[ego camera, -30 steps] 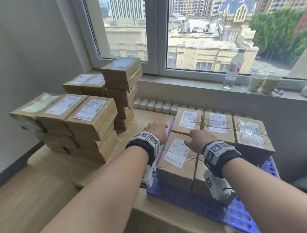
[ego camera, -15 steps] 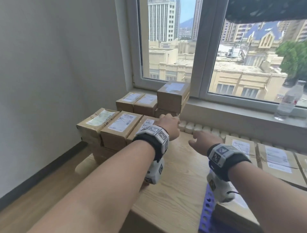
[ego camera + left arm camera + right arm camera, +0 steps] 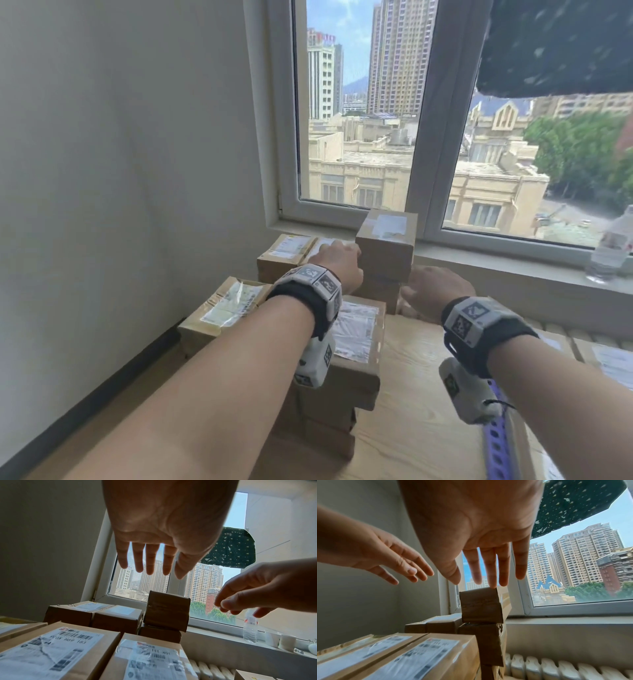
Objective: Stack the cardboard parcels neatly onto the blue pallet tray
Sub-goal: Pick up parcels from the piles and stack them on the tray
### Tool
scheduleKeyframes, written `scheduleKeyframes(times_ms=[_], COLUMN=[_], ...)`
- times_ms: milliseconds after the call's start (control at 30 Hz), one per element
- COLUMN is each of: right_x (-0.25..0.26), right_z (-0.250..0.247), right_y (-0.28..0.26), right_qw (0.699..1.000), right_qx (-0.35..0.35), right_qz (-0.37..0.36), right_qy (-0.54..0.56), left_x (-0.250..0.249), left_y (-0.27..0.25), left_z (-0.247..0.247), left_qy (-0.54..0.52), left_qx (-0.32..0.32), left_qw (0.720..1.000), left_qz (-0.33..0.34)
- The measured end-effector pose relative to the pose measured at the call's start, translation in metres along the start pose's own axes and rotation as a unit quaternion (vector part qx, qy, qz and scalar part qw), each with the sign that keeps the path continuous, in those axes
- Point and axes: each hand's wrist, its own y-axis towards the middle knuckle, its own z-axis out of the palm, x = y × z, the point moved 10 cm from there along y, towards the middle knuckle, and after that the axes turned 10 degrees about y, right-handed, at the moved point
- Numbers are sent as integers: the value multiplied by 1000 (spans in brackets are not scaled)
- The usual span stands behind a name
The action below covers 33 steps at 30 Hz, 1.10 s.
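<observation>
From the head view, the left hand (image 3: 337,265) and right hand (image 3: 436,291) flank the topmost brown cardboard parcel (image 3: 387,245) on its tall stack by the window — long axis running toward the glass. The left wrist view shows fingers (image 3: 150,559) spread, empty. The right wrist view — fingers (image 3: 491,566) straight, just above that parcel's top edge.

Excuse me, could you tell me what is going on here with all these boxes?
A person is moving brown cardboard parcels from piles by the window onto a blue pallet tray. Right now both hands are empty and open, the left hand and right hand reaching on either side of the topmost parcel of the tall stack under the window. Neither has a grip on it yet.
</observation>
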Motion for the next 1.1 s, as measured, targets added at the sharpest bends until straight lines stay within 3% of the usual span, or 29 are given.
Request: scheduleKeyframes(times_ms=[200, 433, 733, 900, 1100], right_x=[-9, -35, -71, -75, -68], right_z=[-22, -5, 44, 56, 59], right_y=[32, 94, 153, 159, 161], right_qw=[999, 992, 958, 938, 911], right_qx=[-17, -18, 9, 8, -6], right_qz=[16, 64, 154, 171, 177], right_qy=[40, 102, 241, 302, 372], left_x=[3, 8, 17, 15, 17], left_y=[41, 108, 174, 191, 196], left_z=[0, 11, 52, 82, 85], left_qy=[-30, -66, -212, -299, -321], left_qx=[-6, 9, 65, 105, 105], left_qw=[1000, 998, 971, 942, 934], left_qz=[2, -10, -89, -113, -114])
